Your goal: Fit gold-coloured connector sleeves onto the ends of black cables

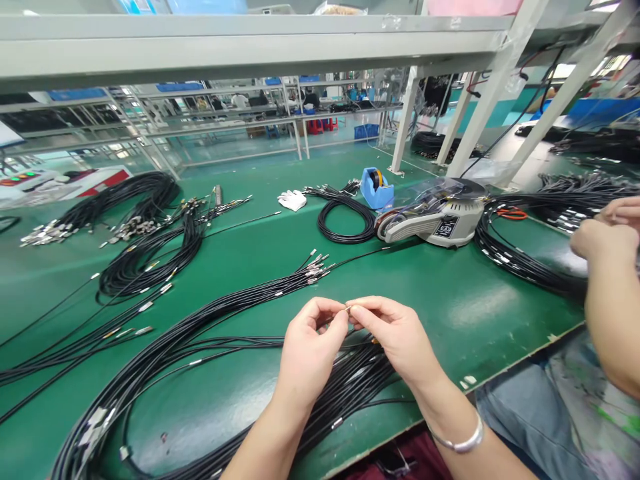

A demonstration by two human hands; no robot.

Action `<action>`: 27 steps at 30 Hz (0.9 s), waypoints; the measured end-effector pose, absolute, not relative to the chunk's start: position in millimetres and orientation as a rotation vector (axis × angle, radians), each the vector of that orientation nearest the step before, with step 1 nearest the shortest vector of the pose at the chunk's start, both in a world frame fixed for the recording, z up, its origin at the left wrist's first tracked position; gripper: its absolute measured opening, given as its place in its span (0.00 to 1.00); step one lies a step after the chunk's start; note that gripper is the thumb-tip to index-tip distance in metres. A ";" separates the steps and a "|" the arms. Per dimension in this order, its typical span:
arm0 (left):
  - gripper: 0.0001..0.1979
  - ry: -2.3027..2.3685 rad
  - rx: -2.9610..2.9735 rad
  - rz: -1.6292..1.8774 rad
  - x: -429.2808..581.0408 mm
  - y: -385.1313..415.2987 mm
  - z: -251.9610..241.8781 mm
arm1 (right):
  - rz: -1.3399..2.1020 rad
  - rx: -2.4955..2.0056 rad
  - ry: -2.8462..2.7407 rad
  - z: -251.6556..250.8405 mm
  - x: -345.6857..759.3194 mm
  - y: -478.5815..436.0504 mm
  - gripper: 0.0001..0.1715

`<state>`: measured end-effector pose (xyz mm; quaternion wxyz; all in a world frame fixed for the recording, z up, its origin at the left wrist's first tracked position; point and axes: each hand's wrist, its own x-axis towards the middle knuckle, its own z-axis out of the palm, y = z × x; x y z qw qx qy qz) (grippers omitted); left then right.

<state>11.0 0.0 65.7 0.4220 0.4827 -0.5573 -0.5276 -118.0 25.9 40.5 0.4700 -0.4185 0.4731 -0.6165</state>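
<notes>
My left hand (pixel 310 347) and my right hand (pixel 395 333) meet above the green table (pixel 450 300), fingertips pinched together on a small metal cable end (pixel 349 308). Both hands are closed in a pinch. Under them lies a thick bundle of black cables (pixel 215 333) that runs from the lower left up to a cluster of metal connector tips (pixel 315 267). A silver bracelet (pixel 457 440) sits on my right wrist.
A grey tape dispenser machine (pixel 435 217) and a blue tape holder (pixel 376 187) stand at the back right. Coiled black cables (pixel 345 220) and more cable piles (pixel 140 247) lie around, with a white glove (pixel 293 199) behind. A co-worker's hands (pixel 607 237) work at the right edge.
</notes>
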 end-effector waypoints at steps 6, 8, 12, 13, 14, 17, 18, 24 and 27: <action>0.05 -1.414 1.219 -1.274 11.7 2.8 66.4 | -1.655 -1.145 1.209 35.9 -107.0 31.9 0.04; 0.04 -1.421 1.210 -1.256 11.7 3.2 64.4 | -1.690 -1.182 1.236 33.7 -104.6 33.6 0.04; 0.03 -1.420 1.206 -1.231 12.3 3.2 60.5 | -1.698 -1.224 1.256 31.8 -102.7 35.1 0.04; 0.02 -1.412 1.207 -1.229 12.6 3.2 60.4 | -1.692 -1.234 1.259 31.9 -103.0 34.9 0.04; 0.02 -1.409 1.204 -1.230 13.0 3.1 60.9 | -1.687 -1.241 1.261 32.1 -103.5 34.6 0.05; 0.03 -1.444 1.154 -1.268 13.9 2.7 64.6 | -1.680 -1.202 1.247 33.0 -106.9 33.0 0.05; 0.05 -1.462 1.135 -1.289 14.1 2.6 66.0 | -1.681 -1.180 1.226 33.0 -108.2 32.6 0.04; 0.07 -1.515 1.172 -1.295 14.1 2.3 68.5 | -1.689 -1.229 1.170 31.1 -111.2 33.8 0.05; 0.07 -1.535 1.189 -1.258 14.0 2.2 68.4 | -1.697 -1.303 1.191 30.4 -109.9 34.6 0.05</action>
